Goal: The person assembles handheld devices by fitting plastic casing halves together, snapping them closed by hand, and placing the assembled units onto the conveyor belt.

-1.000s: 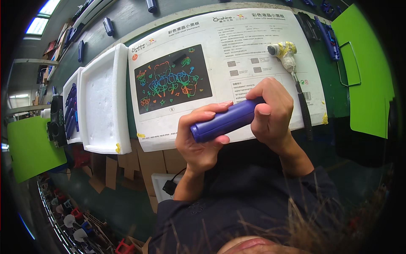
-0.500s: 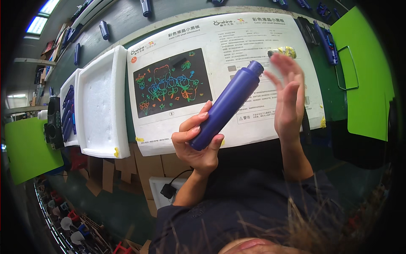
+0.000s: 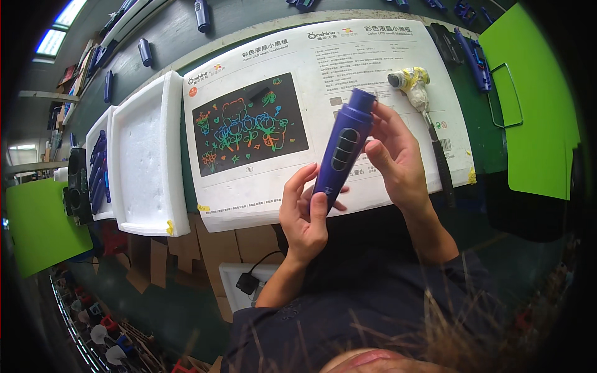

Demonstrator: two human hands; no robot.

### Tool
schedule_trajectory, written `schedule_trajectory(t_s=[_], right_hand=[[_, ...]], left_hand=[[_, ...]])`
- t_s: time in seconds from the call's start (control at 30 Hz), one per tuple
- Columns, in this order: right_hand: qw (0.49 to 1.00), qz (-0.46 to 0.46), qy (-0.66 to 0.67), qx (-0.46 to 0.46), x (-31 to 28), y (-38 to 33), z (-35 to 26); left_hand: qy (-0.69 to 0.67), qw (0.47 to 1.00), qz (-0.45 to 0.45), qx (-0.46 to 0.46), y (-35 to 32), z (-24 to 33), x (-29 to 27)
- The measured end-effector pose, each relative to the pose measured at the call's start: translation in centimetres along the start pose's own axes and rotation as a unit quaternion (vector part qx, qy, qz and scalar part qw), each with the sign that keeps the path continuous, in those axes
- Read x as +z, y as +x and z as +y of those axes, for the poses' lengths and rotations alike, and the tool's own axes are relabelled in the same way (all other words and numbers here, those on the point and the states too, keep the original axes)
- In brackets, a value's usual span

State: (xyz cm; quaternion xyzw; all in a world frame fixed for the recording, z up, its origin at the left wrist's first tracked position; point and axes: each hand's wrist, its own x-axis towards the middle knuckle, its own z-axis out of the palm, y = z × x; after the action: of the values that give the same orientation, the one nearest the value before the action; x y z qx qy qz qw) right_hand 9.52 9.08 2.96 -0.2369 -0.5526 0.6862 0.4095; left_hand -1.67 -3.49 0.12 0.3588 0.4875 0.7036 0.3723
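Observation:
A blue tube-shaped device handle [image 3: 331, 168] is held tilted over the printed sheet, its narrower end up and to the right. An oval dark panel with several buttons faces me. My left hand [image 3: 303, 217] is closed around its lower end, thumb in front and some fingers behind. At the upper end, the curved fingers and thumb of my right hand [image 3: 398, 155] rest against its right side, with the fingertips partly hidden. A hammer [image 3: 440, 152] with a tape-wrapped head and black grip lies right of my right hand.
The printed cardboard sheet [image 3: 280, 193] covers the bench. To the left stand a white foam tray [image 3: 146, 186] and another holding several blue parts [image 3: 99, 168]. More blue handles [image 3: 202, 15] lie along the far strip. Green panels [image 3: 535, 105] flank both sides.
The handle has turned so its button panel shows, and it stands steeper. My right hand has come in from the right to its upper end, uncovering the hammer.

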Motion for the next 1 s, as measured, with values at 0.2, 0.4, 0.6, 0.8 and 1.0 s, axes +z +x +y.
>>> schedule_trajectory(t_s=[0.2,0.4,0.6,0.8,1.0], right_hand=[[0.999,-0.016,-0.011,0.027,1.4,-1.0,-0.2],[0.993,0.031,-0.108,0.023,2.9,-1.0,-0.6],[0.95,-0.138,-0.27,0.073,2.3,10.5,-1.8],[0.802,-0.07,-0.593,-0.022,10.0,35.3,3.5],[0.659,-0.028,-0.751,0.027,5.3,51.1,10.0]], left_hand=[[-0.224,0.961,-0.047,-0.158,0.1,1.0,-0.5],[-0.236,0.957,-0.051,-0.164,0.1,0.9,0.0],[-0.01,0.989,-0.057,0.137,4.0,5.2,-2.6],[-0.448,0.831,-0.263,0.198,5.8,14.2,-2.3],[-0.457,0.833,-0.222,0.217,7.4,13.4,-3.2]])
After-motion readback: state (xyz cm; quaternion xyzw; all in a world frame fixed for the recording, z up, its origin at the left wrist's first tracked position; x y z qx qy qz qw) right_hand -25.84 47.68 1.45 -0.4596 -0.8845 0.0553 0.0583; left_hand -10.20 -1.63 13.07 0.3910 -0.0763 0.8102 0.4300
